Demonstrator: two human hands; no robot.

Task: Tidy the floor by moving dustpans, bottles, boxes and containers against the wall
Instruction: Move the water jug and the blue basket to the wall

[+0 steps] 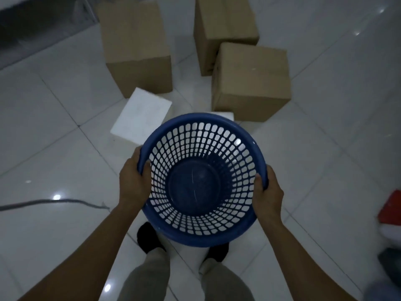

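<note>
I hold a round blue plastic basket (195, 121) with a perforated wall in front of me, above the floor, its opening facing up and nothing inside. My left hand (133, 183) grips its rim on the left and my right hand (268, 192) grips the rim on the right. Three brown cardboard boxes stand on the tiles ahead: one at the far left (135, 46), one at the far middle (225, 22), one nearer on the right (251, 81). A white foam box (141, 115) lies just beyond the basket, and a second white piece (225, 115) peeks over the rim.
The floor is glossy white tile (325, 148). A grey cable (54, 202) runs across it at the left. A red object (390, 210) and some white and dark things lie at the right edge. A dark strip (32, 29) runs along the top left.
</note>
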